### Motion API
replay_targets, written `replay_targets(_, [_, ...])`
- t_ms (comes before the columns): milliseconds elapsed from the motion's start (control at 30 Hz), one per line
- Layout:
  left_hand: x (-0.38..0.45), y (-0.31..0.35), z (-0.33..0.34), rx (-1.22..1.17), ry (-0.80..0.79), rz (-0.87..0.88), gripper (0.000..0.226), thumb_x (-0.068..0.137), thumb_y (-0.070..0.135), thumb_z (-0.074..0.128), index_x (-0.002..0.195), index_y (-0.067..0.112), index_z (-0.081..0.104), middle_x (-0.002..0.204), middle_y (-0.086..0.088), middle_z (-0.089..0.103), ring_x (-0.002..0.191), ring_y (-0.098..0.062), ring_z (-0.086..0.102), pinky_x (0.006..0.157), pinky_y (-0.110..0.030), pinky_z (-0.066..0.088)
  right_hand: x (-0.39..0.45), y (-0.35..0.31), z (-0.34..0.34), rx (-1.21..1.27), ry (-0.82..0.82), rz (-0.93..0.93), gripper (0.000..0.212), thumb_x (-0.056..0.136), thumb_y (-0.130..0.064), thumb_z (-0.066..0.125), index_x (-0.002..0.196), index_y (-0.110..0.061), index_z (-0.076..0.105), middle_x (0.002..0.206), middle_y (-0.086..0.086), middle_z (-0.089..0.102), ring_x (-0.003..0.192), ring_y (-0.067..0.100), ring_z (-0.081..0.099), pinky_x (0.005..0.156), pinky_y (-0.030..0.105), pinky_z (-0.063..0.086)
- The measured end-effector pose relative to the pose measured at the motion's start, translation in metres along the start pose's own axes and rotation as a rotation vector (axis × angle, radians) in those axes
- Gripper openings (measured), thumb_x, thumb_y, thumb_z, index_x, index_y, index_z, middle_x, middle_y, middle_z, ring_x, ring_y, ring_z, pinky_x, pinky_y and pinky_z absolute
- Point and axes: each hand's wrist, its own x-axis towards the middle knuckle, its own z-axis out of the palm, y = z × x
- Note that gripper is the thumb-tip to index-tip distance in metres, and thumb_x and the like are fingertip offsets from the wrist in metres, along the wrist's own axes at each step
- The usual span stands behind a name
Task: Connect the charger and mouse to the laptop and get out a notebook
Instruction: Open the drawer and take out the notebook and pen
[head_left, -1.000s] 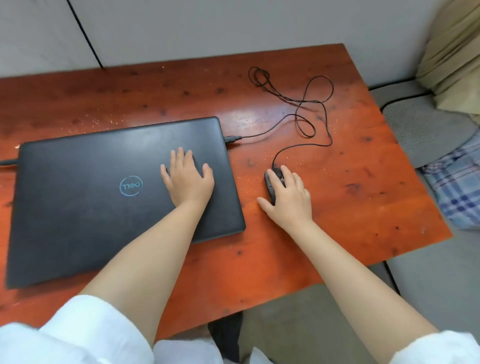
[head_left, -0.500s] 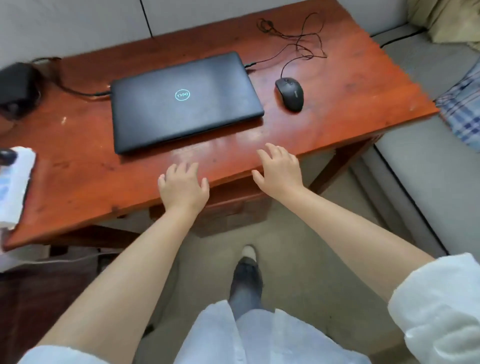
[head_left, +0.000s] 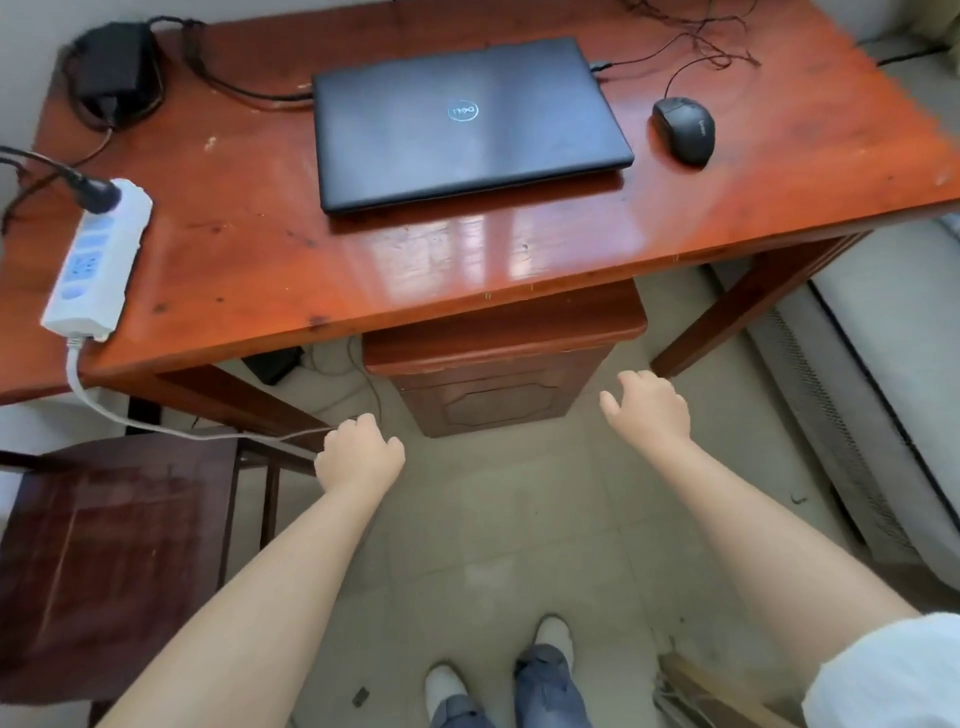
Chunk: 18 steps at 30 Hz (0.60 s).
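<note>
Tangled mouse cable cut off at top edge. Closed matte black laptop (head_left: 467, 122), glossy black mouse (head_left: 684, 130) on polished reddish wooden table (head_left: 260, 249). Left hand (head_left: 359, 453), right hand (head_left: 649, 410): grip loosely curled, empty, above floor.

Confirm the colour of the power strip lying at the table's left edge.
White plastic power strip with pale blue socket panels; head view.

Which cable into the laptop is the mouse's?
The thin cable plugged into the laptop right edge; it loops to the mouse. The left-edge cable is thicker.
</note>
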Motion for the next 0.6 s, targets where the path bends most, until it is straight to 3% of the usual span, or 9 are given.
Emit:
replay_targets(200, [0.051,-0.010,0.060,-0.272,-0.041,-0.015,0.059,0.086,0.040,0.053,0.124,-0.003,0.041,0.128,-0.023,0.051,0.120,-0.036,0.047,0.093,-0.042,0.043,0.031,0.004,0.064,0.236,-0.043,0.153,0.047,0.091,-0.033,0.047,0.125,0.000,0.044,0.126,0.022,0.053,0.117,0.037,0.048,0.093,0.043,0.044])
replay_targets(367, [0.110,0.000,0.122,-0.539,0.075,0.059,0.078,0.078,0.047,0.063,0.133,0.002,0.031,0.133,-0.024,0.048,0.124,-0.037,0.044,0.101,-0.044,0.039,0.082,0.008,0.125,0.461,-0.012,0.145,0.058,0.091,-0.035,0.047,0.135,0.000,0.030,0.141,0.020,0.041,0.129,0.035,0.039,0.104,0.038,0.035])
replay_targets(467, [0.141,0.011,0.161,-0.731,0.241,0.168,0.081,0.073,0.044,0.069,0.133,0.005,0.031,0.135,-0.020,0.048,0.125,-0.036,0.043,0.106,-0.046,0.038,0.114,0.015,0.160,0.660,0.115,0.084,0.067,0.089,-0.038,0.051,0.139,-0.004,0.024,0.147,0.015,0.034,0.134,0.032,0.034,0.112,0.044,0.031])
replay_targets(600, [0.167,0.022,0.196,-0.802,0.467,0.279,0.093,0.073,0.044,0.068,0.140,0.001,0.020,0.147,-0.022,0.029,0.137,-0.033,0.026,0.115,-0.044,0.024,0.144,0.021,0.185,0.859,0.450,-0.026,0.062,0.085,-0.032,0.059,0.134,-0.003,0.034,0.140,0.014,0.044,0.130,0.029,0.039,0.111,0.041,0.032])
